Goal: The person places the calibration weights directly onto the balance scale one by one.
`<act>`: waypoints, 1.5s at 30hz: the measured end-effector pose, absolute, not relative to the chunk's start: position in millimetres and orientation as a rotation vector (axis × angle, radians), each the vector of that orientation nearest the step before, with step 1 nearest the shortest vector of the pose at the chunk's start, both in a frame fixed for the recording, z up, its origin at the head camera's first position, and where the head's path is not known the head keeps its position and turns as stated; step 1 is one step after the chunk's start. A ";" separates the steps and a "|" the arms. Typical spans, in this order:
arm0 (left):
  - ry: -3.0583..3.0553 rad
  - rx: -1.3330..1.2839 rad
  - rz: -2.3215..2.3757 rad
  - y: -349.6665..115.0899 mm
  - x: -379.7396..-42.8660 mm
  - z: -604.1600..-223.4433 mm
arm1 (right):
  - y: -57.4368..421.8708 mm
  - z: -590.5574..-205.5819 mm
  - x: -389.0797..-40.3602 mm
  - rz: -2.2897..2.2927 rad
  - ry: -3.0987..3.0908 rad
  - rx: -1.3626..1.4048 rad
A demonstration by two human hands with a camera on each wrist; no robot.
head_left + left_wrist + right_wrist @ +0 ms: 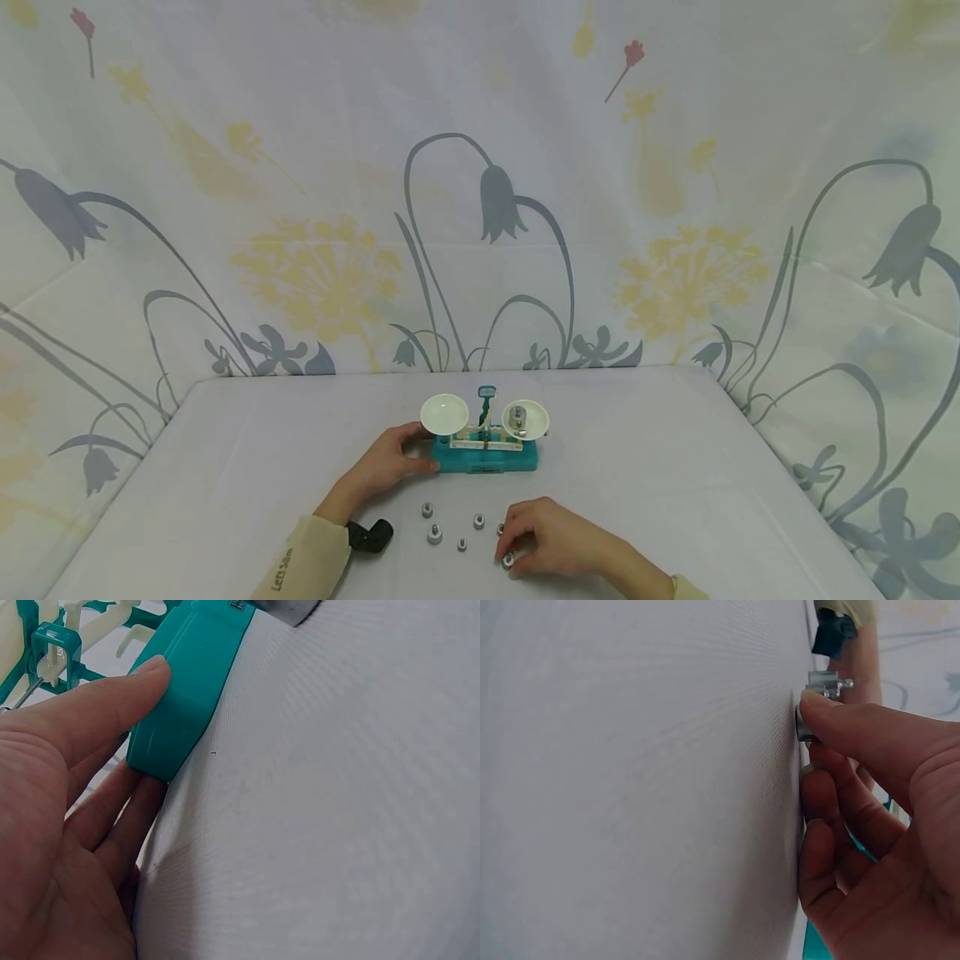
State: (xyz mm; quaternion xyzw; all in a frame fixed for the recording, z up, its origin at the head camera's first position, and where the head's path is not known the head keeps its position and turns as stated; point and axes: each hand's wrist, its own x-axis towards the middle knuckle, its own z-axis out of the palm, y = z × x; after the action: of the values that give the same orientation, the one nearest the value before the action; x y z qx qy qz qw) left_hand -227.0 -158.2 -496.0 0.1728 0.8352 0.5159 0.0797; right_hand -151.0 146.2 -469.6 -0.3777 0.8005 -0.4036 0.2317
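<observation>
A toy balance scale point(487, 461) with a teal base and two white pans stands at the middle of the table. My left hand point(389, 459) grips the left end of its base; in the left wrist view the thumb point(154, 679) lies over the teal edge, other fingers behind. The right pan point(540, 421) bears metal weights point(517, 416), while the left pan point(444, 414) holds nothing. In front of the scale, my right hand point(558, 537) pinches a small metal weight point(508, 561) at the tabletop, seen also as a weight point(804, 727) between thumb and finger.
Several loose metal weights stand between my hands, among them a larger weight point(435, 534), a weight point(479, 522) and a tiny weight point(462, 545). Another weight point(500, 529) is partly behind my right fingers. A white cloth covers the table point(675, 467); a flower-print curtain point(480, 275) hangs behind.
</observation>
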 end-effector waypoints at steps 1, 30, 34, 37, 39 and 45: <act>2.498 0.515 1.543 -158.1 -227.0 -496.1 | 146.2 -469.8 -151.0 -1.110 2.199 -1.038; 2.478 0.505 1.554 -159.8 -226.1 -498.1 | 155.7 -470.7 -153.4 -1.232 2.216 -1.080; 2.477 0.508 1.555 -159.4 -226.3 -497.4 | 158.0 -467.6 -155.6 -1.249 2.245 -1.092; 2.482 0.512 1.549 -159.1 -226.5 -497.0 | 159.6 -464.0 -157.6 -1.270 2.264 -1.106; 2.486 0.515 1.546 -158.9 -226.6 -496.4 | 160.7 -461.2 -159.1 -1.282 2.269 -1.107; 2.482 0.530 1.547 -159.0 -228.0 -494.0 | 164.3 -453.9 -164.9 -1.306 2.277 -1.123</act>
State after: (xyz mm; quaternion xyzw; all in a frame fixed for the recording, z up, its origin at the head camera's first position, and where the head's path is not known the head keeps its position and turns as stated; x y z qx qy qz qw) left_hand -228.0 -159.0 -494.0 0.1777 0.8321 0.5186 0.0843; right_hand -164.9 164.3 -453.9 -0.3892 0.7894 -0.4528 0.1427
